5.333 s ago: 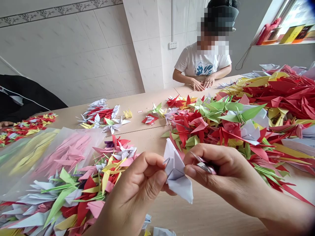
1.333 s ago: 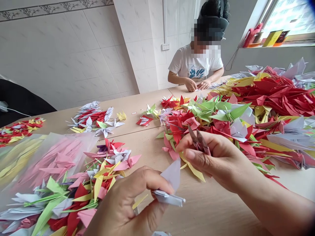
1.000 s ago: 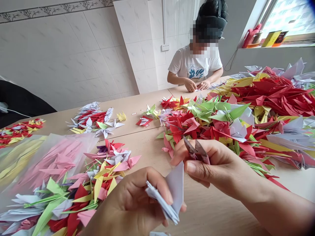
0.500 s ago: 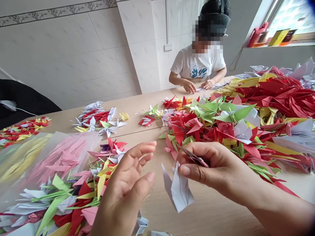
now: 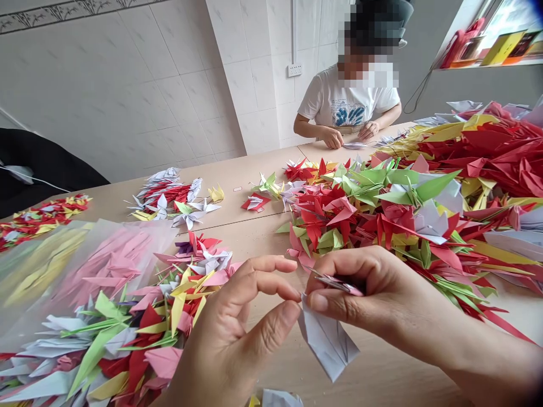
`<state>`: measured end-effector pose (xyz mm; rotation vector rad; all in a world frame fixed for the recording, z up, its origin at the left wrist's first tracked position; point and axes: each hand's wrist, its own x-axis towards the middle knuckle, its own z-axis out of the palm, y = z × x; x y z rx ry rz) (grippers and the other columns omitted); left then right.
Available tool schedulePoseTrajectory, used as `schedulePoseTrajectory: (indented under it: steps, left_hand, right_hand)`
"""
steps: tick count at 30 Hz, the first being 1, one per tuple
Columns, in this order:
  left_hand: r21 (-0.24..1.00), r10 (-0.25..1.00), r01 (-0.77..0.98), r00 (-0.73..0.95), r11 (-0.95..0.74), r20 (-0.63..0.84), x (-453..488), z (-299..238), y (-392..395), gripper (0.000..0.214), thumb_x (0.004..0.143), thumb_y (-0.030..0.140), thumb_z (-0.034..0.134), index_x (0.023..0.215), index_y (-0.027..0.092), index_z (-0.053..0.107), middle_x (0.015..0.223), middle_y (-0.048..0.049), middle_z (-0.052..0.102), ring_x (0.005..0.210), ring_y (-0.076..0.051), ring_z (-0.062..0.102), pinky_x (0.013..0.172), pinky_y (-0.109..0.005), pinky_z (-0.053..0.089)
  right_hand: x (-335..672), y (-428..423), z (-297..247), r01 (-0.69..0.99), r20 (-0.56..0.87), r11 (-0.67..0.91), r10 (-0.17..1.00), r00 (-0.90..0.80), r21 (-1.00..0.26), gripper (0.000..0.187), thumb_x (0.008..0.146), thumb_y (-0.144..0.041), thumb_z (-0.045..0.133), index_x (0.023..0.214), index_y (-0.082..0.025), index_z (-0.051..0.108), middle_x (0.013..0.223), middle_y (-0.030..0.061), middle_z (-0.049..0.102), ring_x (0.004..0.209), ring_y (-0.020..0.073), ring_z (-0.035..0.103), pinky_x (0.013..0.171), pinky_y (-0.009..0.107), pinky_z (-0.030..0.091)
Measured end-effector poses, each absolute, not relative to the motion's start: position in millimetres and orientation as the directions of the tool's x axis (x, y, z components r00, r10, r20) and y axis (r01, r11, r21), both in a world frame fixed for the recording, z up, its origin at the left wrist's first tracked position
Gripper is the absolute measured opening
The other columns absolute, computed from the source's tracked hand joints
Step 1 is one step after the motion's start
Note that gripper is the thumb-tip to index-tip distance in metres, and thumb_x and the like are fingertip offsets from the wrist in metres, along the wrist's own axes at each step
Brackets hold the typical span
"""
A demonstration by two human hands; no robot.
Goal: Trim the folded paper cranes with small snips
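My right hand (image 5: 373, 294) pinches the top of a pale lilac folded paper crane (image 5: 328, 342) between thumb and forefinger, low over the wooden table (image 5: 373, 373). Small pink-handled scissors (image 5: 337, 281) also lie tucked in that hand, blades pointing left. My left hand (image 5: 231, 339) is at the crane's upper left edge, thumb and forefinger closing on the paper's tip. The crane hangs below both hands.
A heap of finished coloured paper cranes (image 5: 127, 333) lies at the lower left, partly under a clear plastic bag (image 5: 63, 271). A far larger pile of red, green and yellow folded paper (image 5: 424, 203) fills the right. Another person (image 5: 348, 102) folds paper at the far end.
The crane passed from my left hand to my right. My left hand opened and drew back, then returned to pinch the crane's top. The camera tilted slightly.
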<state>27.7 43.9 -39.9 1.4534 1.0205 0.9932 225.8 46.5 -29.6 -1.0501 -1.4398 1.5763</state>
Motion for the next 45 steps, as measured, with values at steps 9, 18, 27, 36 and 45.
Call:
schedulePoseTrajectory:
  steps: [9, 18, 27, 36, 45]
  left_hand:
    - [0.966, 0.938, 0.191, 0.333, -0.172, 0.101, 28.0, -41.1, 44.4, 0.013, 0.086, 0.024, 0.072, 0.076, 0.032, 0.075, 0.115, 0.0024, 0.071, 0.126, -0.023, 0.056, 0.104, -0.031, 0.041]
    - [0.974, 0.939, 0.155, 0.326, -0.164, 0.107, 25.3, -40.3, 44.0, 0.01, 0.087, 0.03, 0.072, 0.079, 0.028, 0.077, 0.115, -0.0026, 0.072, 0.122, -0.026, 0.059, 0.107, -0.035, 0.044]
    - [0.963, 0.938, 0.165, 0.309, -0.213, 0.154, 25.9, -38.8, 43.4, 0.013, 0.09, 0.035, 0.071, 0.08, 0.033, 0.079, 0.112, -0.0003, 0.074, 0.117, -0.024, 0.063, 0.103, -0.033, 0.047]
    - [0.945, 0.939, 0.234, 0.31, -0.23, 0.152, 25.6, -36.8, 44.2, 0.012, 0.089, 0.032, 0.071, 0.083, 0.036, 0.082, 0.112, 0.0001, 0.075, 0.119, -0.025, 0.062, 0.101, -0.033, 0.049]
    - [0.917, 0.91, 0.276, 0.377, -0.286, 0.17, 27.5, -34.6, 47.0, 0.016, 0.092, 0.032, 0.066, 0.081, 0.028, 0.076, 0.101, -0.0005, 0.076, 0.118, -0.023, 0.063, 0.1, -0.027, 0.047]
  right_hand:
    - [223.0, 42.6, -28.6, -0.026, -0.099, -0.116, 0.924, -0.369, -0.993, 0.039, 0.075, -0.041, 0.084, 0.064, -0.016, 0.057, 0.059, -0.0062, 0.045, 0.053, 0.0066, 0.035, 0.046, 0.021, 0.026]
    - [227.1, 45.7, -31.4, -0.036, -0.151, -0.185, 0.884, -0.443, -0.982, 0.042, 0.078, -0.047, 0.081, 0.067, -0.017, 0.054, 0.06, -0.0062, 0.043, 0.055, 0.0076, 0.035, 0.048, 0.022, 0.027]
    - [226.8, 45.5, -30.2, -0.074, -0.153, -0.203, 0.891, -0.427, -0.976, 0.04, 0.076, -0.039, 0.084, 0.065, -0.017, 0.053, 0.058, -0.0066, 0.045, 0.053, 0.0066, 0.035, 0.047, 0.021, 0.027]
    - [223.0, 43.1, -30.5, 0.025, -0.071, -0.067, 0.93, -0.362, -0.997, 0.029, 0.08, -0.021, 0.071, 0.061, -0.018, 0.048, 0.058, -0.006, 0.044, 0.052, 0.006, 0.036, 0.044, 0.019, 0.028]
    - [223.0, 40.9, -30.4, 0.069, -0.055, -0.032, 0.932, -0.359, -0.997, 0.025, 0.077, -0.016, 0.066, 0.06, -0.018, 0.048, 0.059, -0.0058, 0.043, 0.052, 0.0062, 0.035, 0.043, 0.019, 0.028]
